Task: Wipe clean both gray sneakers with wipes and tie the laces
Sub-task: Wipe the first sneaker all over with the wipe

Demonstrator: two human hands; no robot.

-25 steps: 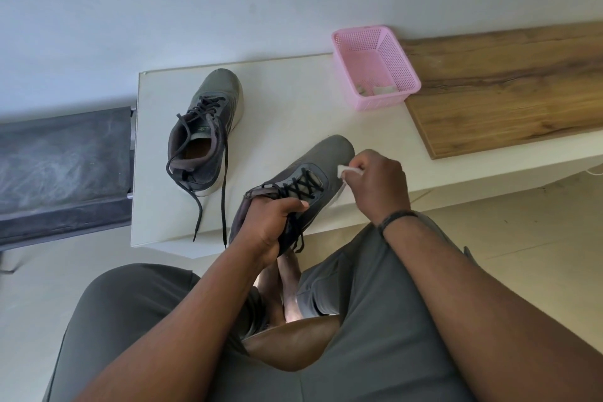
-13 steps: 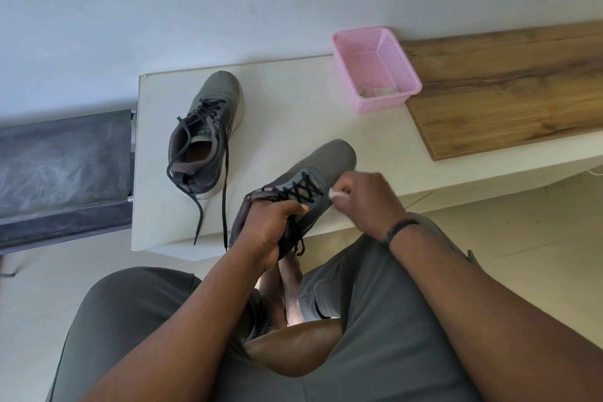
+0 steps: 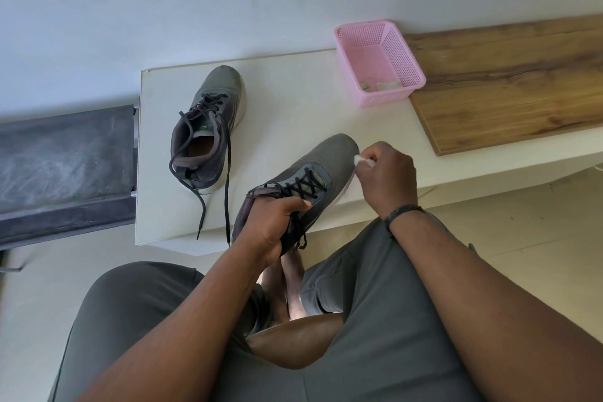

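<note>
My left hand (image 3: 272, 222) gripped the sneaker (image 3: 303, 183) by its collar, toe angled up so my right hand (image 3: 386, 173), pinching the wipe (image 3: 359, 160), reached its side; the second sneaker (image 3: 208, 127) waited on the tabletop (image 3: 287, 114), unlaced.

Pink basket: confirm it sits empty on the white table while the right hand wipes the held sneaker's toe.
Not empty. The head view shows the pink basket holding crumpled wipes. The rest stands: the right hand wipes the held sneaker at its toe.
</note>
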